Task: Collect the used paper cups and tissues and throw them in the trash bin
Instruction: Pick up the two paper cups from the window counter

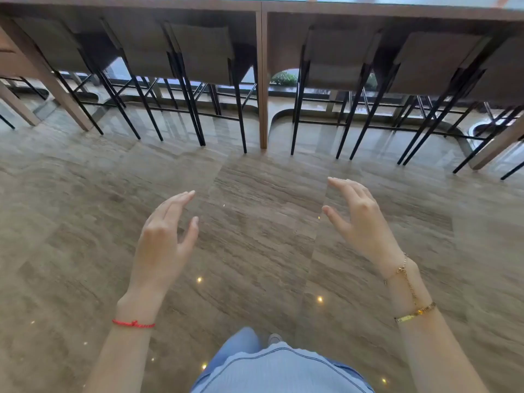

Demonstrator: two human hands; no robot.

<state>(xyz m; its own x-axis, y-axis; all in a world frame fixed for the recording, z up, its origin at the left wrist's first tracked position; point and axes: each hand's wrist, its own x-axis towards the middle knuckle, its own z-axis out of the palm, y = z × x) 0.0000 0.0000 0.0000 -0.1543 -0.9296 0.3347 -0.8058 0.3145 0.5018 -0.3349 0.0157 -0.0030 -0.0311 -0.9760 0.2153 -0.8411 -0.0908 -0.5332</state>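
My left hand (164,236) hovers over the floor at centre left, fingers apart and slightly curled, holding nothing; a red string circles its wrist. My right hand (360,219) is raised at centre right, fingers spread, also empty, with gold bracelets on the wrist. The two palms face each other about a shoulder's width apart. No paper cup, tissue or trash bin shows in the head view.
A long counter (263,7) runs across the top, its wooden divider post (263,80) at centre. Several dark stools with thin black legs (198,52) (334,58) are tucked under it. Glossy wood-look floor (255,171) lies between me and the stools.
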